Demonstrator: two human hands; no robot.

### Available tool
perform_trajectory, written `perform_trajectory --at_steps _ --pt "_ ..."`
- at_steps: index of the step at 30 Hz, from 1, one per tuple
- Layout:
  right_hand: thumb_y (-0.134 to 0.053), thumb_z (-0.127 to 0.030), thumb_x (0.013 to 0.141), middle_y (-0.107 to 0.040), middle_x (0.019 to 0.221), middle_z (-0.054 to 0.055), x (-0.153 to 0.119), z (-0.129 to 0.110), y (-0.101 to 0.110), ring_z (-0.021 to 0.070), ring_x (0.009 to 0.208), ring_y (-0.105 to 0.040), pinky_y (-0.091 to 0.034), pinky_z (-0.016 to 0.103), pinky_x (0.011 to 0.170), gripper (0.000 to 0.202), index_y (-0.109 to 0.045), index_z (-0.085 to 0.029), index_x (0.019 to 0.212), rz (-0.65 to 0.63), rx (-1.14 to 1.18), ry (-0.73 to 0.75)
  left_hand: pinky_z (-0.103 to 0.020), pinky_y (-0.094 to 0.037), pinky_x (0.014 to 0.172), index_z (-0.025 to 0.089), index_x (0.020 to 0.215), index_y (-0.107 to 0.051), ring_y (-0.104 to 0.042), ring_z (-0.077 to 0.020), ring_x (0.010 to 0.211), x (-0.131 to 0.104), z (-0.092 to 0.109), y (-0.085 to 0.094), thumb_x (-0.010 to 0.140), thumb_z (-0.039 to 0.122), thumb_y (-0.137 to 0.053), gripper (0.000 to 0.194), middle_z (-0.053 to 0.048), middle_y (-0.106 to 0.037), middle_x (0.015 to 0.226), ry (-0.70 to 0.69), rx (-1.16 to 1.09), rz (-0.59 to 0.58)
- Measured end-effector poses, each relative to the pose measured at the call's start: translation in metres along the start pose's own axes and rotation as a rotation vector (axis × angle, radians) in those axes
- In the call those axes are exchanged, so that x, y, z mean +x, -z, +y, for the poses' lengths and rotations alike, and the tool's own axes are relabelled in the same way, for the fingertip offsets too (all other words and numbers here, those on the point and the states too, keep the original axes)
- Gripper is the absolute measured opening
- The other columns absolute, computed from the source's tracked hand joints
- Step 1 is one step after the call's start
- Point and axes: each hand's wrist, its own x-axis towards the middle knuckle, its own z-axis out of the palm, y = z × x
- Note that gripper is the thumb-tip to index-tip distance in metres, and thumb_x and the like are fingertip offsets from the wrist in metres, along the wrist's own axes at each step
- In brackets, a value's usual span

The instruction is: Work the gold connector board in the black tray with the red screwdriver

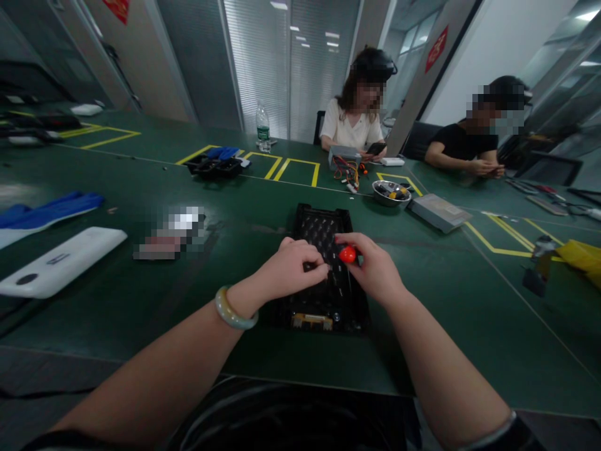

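Note:
A black rectangular tray-like device lies on the green table in front of me, with a tan connector strip at its near end. Over its left part is my left hand, fingers curled with thumb and index pinched together; what they hold, if anything, is too small to tell. My right hand is above the device's right edge, its fingers closed round a red round-ended object. The lower part of that object is hidden.
On the left lie a white device and blue gloves. Beyond the black device are a metal bowl, a grey box, a black parts tray and a bottle. Two people sit across the table.

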Motion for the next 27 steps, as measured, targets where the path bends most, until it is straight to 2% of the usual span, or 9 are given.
perform_trajectory --at_steps 3,8,12,15,18,21,23,25,27 --pt "-0.051 -0.004 0.084 -0.064 0.137 0.002 0.0 0.001 -0.002 0.0209 0.124 -0.063 -0.052 0.039 0.105 0.046 -0.061 -0.028 0.122 -0.194 -0.129 0.001 -0.04 -0.03 0.092 0.021 0.078 -0.069 -0.061 -0.0186 0.094 0.001 -0.004 0.001 0.096 0.036 -0.054 0.028 0.003 -0.073 0.087 0.05 0.028 0.073" --pt "-0.047 -0.002 0.083 -0.063 0.138 0.001 -0.001 0.003 -0.003 0.0237 0.121 -0.066 -0.052 0.042 0.104 0.045 -0.066 -0.027 0.116 -0.348 -0.176 0.025 -0.046 -0.033 0.099 0.026 0.103 -0.071 -0.059 -0.0235 0.109 0.005 -0.019 -0.005 0.096 0.037 -0.053 0.022 -0.001 -0.069 0.108 0.196 0.08 0.224" --pt "-0.043 -0.003 0.087 -0.063 0.14 0.0 0.0 0.004 -0.002 0.0216 0.123 -0.065 -0.052 0.041 0.106 0.048 -0.067 -0.03 0.119 -0.408 -0.187 0.024 -0.05 -0.038 0.107 0.024 0.128 -0.062 -0.051 -0.0306 0.124 0.008 -0.038 -0.014 0.091 0.039 -0.057 0.04 -0.009 -0.058 0.129 0.386 0.139 0.27" --pt "-0.041 -0.004 0.089 -0.063 0.141 -0.002 0.002 0.001 0.0 0.0186 0.123 -0.065 -0.05 0.038 0.108 0.05 -0.069 -0.032 0.119 -0.392 -0.194 0.003 -0.051 -0.036 0.114 0.021 0.142 -0.051 -0.046 -0.033 0.133 0.009 -0.051 -0.019 0.091 0.04 -0.055 0.054 -0.012 -0.051 0.14 0.497 0.136 0.264" --pt "-0.043 -0.013 0.093 -0.06 0.144 0.0 0.003 -0.001 0.0 0.0203 0.131 -0.058 -0.043 0.04 0.116 0.046 -0.063 -0.032 0.13 -0.27 -0.231 -0.092 -0.048 -0.037 0.115 0.019 0.15 -0.043 -0.046 -0.0332 0.136 0.01 -0.064 -0.023 0.091 0.037 -0.053 0.062 -0.015 -0.048 0.144 0.545 0.116 0.248" --pt "-0.044 -0.028 0.097 -0.055 0.144 0.011 0.001 0.005 -0.002 0.0255 0.133 -0.055 -0.04 0.045 0.117 0.05 -0.045 -0.023 0.147 -0.115 -0.284 -0.284 -0.044 -0.04 0.114 0.017 0.149 -0.044 -0.049 -0.0319 0.136 0.012 -0.074 -0.027 0.09 0.032 -0.052 0.062 -0.016 -0.049 0.146 0.571 0.073 0.207" --pt "-0.046 -0.038 0.097 -0.053 0.144 0.02 -0.002 0.014 -0.006 0.0305 0.127 -0.059 -0.044 0.049 0.112 0.059 -0.037 -0.014 0.15 -0.075 -0.307 -0.424 -0.044 -0.04 0.114 0.018 0.146 -0.049 -0.05 -0.0312 0.136 0.013 -0.079 -0.029 0.091 0.03 -0.051 0.057 -0.016 -0.056 0.142 0.574 0.039 0.177" --pt "-0.048 -0.043 0.096 -0.058 0.137 0.023 -0.003 0.023 -0.01 0.0316 0.12 -0.064 -0.05 0.048 0.105 0.058 -0.043 -0.01 0.144 -0.115 -0.296 -0.524 -0.043 -0.041 0.113 0.022 0.144 -0.052 -0.053 -0.0299 0.134 0.014 -0.08 -0.03 0.091 0.028 -0.05 0.053 -0.013 -0.06 0.138 0.567 0.008 0.161" --pt "-0.048 -0.043 0.098 -0.068 0.119 0.017 -0.004 0.03 -0.014 0.0266 0.107 -0.069 -0.055 0.043 0.096 0.044 -0.056 -0.014 0.131 -0.193 -0.26 -0.581 -0.044 -0.041 0.112 0.023 0.141 -0.055 -0.055 -0.0306 0.132 0.014 -0.08 -0.029 0.091 0.029 -0.051 0.051 -0.013 -0.061 0.137 0.569 -0.016 0.166"
